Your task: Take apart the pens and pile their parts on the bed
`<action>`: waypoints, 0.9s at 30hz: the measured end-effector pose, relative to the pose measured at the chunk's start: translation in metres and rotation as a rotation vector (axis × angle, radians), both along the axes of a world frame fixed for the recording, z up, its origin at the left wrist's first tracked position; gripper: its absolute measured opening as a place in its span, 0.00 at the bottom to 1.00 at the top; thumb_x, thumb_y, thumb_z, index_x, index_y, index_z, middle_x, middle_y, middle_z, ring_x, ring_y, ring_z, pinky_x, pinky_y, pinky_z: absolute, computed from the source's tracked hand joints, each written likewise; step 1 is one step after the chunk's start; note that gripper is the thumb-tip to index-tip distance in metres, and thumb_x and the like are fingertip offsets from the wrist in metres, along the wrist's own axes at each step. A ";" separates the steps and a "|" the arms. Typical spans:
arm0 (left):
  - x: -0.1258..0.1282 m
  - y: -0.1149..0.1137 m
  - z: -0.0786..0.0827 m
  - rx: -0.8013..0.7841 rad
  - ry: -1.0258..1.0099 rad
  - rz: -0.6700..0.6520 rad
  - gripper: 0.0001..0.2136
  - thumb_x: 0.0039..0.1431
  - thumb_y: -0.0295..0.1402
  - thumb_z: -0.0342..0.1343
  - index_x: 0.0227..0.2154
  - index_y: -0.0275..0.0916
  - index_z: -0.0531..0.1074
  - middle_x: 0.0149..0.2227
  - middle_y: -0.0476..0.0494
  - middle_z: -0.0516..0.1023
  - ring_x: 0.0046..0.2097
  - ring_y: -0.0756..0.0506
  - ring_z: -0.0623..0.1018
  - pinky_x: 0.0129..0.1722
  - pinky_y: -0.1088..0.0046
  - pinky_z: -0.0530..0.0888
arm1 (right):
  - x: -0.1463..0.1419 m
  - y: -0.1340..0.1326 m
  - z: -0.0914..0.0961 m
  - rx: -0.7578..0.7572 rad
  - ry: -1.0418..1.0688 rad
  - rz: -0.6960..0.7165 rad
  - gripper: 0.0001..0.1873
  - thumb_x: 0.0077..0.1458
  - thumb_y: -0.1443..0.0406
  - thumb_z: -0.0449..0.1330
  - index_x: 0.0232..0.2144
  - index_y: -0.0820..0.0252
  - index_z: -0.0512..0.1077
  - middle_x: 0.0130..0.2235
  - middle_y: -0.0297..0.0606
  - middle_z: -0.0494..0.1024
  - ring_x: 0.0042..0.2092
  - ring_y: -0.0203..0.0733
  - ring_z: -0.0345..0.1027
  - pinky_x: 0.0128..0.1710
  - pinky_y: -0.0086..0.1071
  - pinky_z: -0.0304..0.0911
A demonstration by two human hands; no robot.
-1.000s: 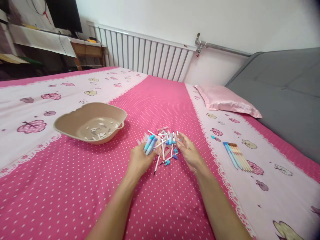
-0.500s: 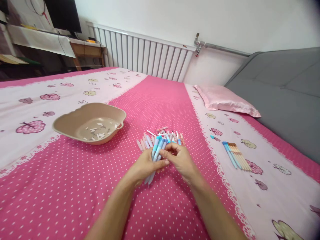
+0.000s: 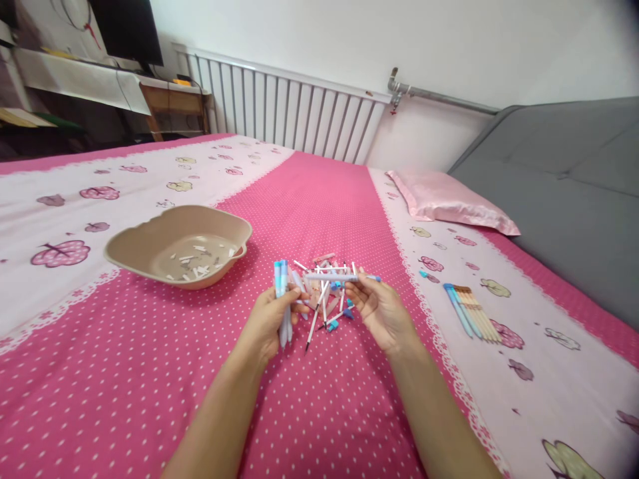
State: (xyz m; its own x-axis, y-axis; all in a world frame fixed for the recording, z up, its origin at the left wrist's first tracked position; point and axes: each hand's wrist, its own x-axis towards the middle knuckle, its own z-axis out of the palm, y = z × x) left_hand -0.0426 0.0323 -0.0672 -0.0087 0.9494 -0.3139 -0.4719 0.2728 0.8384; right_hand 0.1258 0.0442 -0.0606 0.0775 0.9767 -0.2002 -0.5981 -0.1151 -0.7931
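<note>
My left hand [image 3: 273,318] is closed round a small bundle of pale blue pens [image 3: 281,279], held upright with their bright blue ends up. Between the fingertips of my right hand [image 3: 382,309] is a single pale pen [image 3: 332,277], lying crosswise with its blue end to the right. Below and between my hands, a loose pile of white pen refills [image 3: 317,315] with dark tips lies on the pink bedspread. Small blue pieces [image 3: 333,325] and pinkish pen barrels are mixed into that pile, partly covered by the refills and my fingers.
A beige basin [image 3: 144,265] with small white and grey bits inside stands at left. To the right, a row of blue and tan pens [image 3: 472,313] lies near a small blue piece [image 3: 424,274]. Farther back are a pink pillow [image 3: 449,194] and a grey headboard [image 3: 564,173].
My hands have moved apart. The left has shifted left with the bundle, while the right has gone right with one pen, turned crosswise. The pile between them now shows.
</note>
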 end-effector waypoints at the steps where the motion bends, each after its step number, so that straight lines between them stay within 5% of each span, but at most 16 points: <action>1: 0.001 0.001 0.001 0.024 -0.038 0.041 0.03 0.47 0.20 0.57 0.27 0.31 0.70 0.26 0.44 0.75 0.19 0.56 0.71 0.13 0.87 0.62 | -0.002 0.000 0.000 -0.020 0.034 -0.003 0.04 0.43 0.72 0.64 0.24 0.63 0.72 0.27 0.34 0.77 0.30 0.31 0.72 0.32 0.20 0.70; 7: 0.004 0.000 0.004 0.248 -0.201 0.060 0.10 0.44 0.25 0.62 0.33 0.30 0.72 0.20 0.50 0.71 0.17 0.59 0.64 0.13 0.90 0.60 | -0.025 -0.011 -0.004 -0.144 0.106 0.197 0.05 0.41 0.75 0.63 0.22 0.64 0.71 0.26 0.34 0.76 0.31 0.30 0.72 0.33 0.18 0.69; 11: 0.000 -0.002 0.006 0.269 -0.160 0.106 0.13 0.40 0.29 0.65 0.31 0.31 0.73 0.23 0.46 0.75 0.17 0.60 0.64 0.13 0.89 0.60 | -0.032 -0.022 -0.005 -0.111 -0.037 0.444 0.06 0.44 0.71 0.63 0.28 0.64 0.70 0.28 0.35 0.76 0.27 0.29 0.70 0.27 0.20 0.66; 15: -0.002 -0.004 0.008 0.239 0.004 0.039 0.12 0.38 0.32 0.67 0.25 0.30 0.73 0.12 0.53 0.66 0.15 0.59 0.62 0.13 0.87 0.59 | -0.030 -0.028 -0.003 0.014 -0.151 0.707 0.06 0.51 0.66 0.57 0.32 0.63 0.68 0.26 0.33 0.71 0.20 0.26 0.58 0.19 0.19 0.54; 18: -0.002 -0.005 0.008 0.224 0.014 -0.019 0.14 0.39 0.35 0.66 0.27 0.31 0.73 0.10 0.56 0.62 0.13 0.57 0.62 0.13 0.84 0.59 | -0.028 -0.029 -0.001 -0.030 -0.099 0.826 0.11 0.56 0.60 0.54 0.33 0.63 0.67 0.22 0.27 0.60 0.18 0.23 0.44 0.16 0.18 0.41; 22: -0.003 -0.005 0.008 0.238 -0.071 -0.074 0.14 0.44 0.37 0.64 0.31 0.31 0.74 0.12 0.53 0.65 0.14 0.58 0.62 0.14 0.85 0.59 | -0.023 -0.024 -0.002 -0.082 0.032 0.869 0.14 0.55 0.56 0.55 0.29 0.63 0.64 0.19 0.22 0.49 0.18 0.24 0.33 0.15 0.18 0.32; 27: -0.003 -0.006 0.011 0.244 -0.208 -0.027 0.15 0.42 0.32 0.65 0.35 0.33 0.74 0.19 0.49 0.73 0.15 0.60 0.59 0.15 0.87 0.61 | -0.021 -0.023 -0.001 -0.068 0.139 1.030 0.14 0.55 0.56 0.55 0.27 0.61 0.60 0.19 0.21 0.45 0.18 0.25 0.29 0.14 0.19 0.31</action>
State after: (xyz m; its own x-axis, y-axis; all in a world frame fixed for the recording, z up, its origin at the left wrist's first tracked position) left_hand -0.0460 0.0266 -0.0566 0.0580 0.9959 -0.0692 -0.6350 0.0903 0.7672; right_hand 0.1046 0.0211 -0.0618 -0.8155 0.5429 -0.2005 -0.2704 -0.6638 -0.6974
